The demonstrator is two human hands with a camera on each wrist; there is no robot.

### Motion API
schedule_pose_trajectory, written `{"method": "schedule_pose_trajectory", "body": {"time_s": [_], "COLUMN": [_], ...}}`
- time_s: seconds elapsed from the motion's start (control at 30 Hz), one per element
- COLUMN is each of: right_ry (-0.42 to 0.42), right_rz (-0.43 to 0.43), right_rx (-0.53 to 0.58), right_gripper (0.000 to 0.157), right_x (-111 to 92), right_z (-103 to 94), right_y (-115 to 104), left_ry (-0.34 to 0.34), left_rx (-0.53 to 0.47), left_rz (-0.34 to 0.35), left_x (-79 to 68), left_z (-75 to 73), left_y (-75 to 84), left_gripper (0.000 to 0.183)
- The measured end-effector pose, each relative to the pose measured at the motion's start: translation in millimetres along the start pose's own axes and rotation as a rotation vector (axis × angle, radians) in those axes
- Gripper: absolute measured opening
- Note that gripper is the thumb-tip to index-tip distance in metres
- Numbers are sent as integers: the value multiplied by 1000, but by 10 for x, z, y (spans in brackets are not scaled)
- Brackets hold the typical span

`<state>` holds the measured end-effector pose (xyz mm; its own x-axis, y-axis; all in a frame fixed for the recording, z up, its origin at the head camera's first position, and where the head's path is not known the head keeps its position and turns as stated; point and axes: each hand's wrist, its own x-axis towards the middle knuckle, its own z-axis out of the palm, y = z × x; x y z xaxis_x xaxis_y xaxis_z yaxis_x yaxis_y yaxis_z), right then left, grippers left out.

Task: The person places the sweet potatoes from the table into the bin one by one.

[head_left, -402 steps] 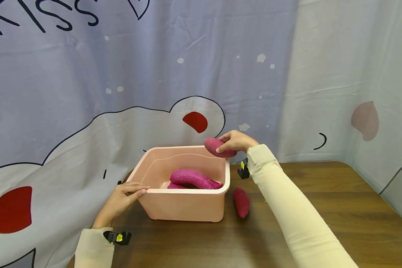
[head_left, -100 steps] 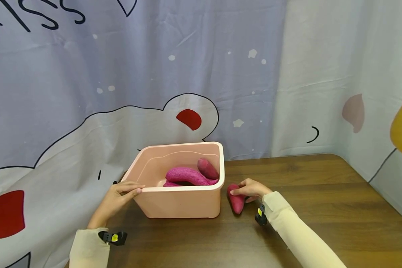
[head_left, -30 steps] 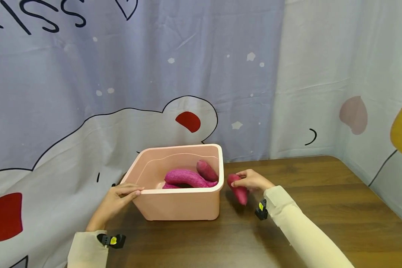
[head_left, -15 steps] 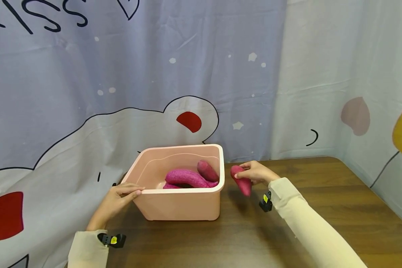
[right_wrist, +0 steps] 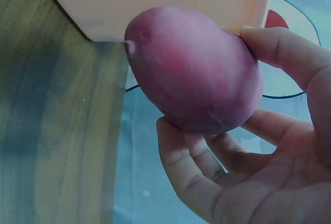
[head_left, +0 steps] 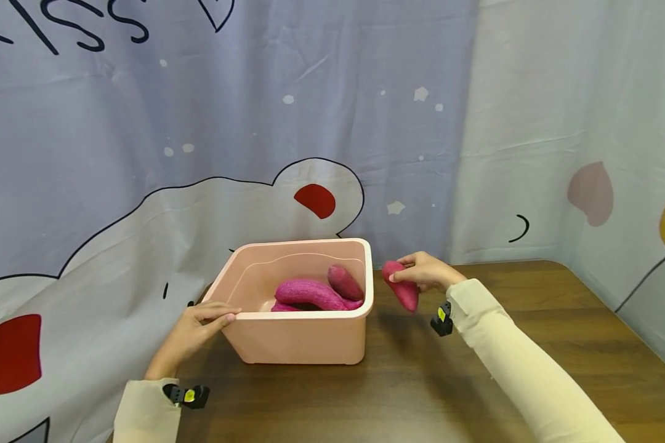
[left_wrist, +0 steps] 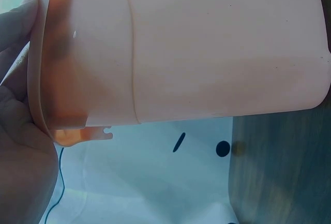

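In the head view, my right hand pinches a red-skinned sweet potato between thumb and fingers, raised above the table just right of a pink plastic bin. The right wrist view shows the sweet potato close up, its tapered end pointing away from the palm. My left hand holds the bin's front left rim, the thumb at its outer side; the left wrist view shows this rim. Inside the bin lie another sweet potato and a long, curved purple vegetable, partly covering more purple pieces.
The bin stands on a brown wooden table, near its back edge. Behind hangs a printed cloth curtain, which also runs along the right side. Black wrist cameras sit on both cuffs.
Since the earliest frame, one sweet potato has gone into the bin. My right hand has picked the other off the table and lifted it up and back. The left hand keeps its place.
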<state>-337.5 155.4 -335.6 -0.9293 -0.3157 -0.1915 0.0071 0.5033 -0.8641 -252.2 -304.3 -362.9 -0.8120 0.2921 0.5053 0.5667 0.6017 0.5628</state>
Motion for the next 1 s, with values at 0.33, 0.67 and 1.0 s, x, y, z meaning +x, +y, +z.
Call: {"method": "schedule_pose_trajectory", "body": {"time_s": [0.33,0.67,1.0], "right_ry": [1,1,51], "right_rz": [-1,-15,-26], "right_rx": [-32,-42,-86], "right_gripper": [67,64,65], "right_x": [-10,1,7], "right_z": [-97,-154,-200], "right_y": [-164,-337,-529], "left_ry": [-6,-10,2], "left_rx": [-19,-34,-8], "left_rz": [16,21,36], "left_x": [1,-10,-8], "left_z": [-15,-18,-13], "left_y": [-37,-67,-45], "left_gripper": [16,17,17]}}
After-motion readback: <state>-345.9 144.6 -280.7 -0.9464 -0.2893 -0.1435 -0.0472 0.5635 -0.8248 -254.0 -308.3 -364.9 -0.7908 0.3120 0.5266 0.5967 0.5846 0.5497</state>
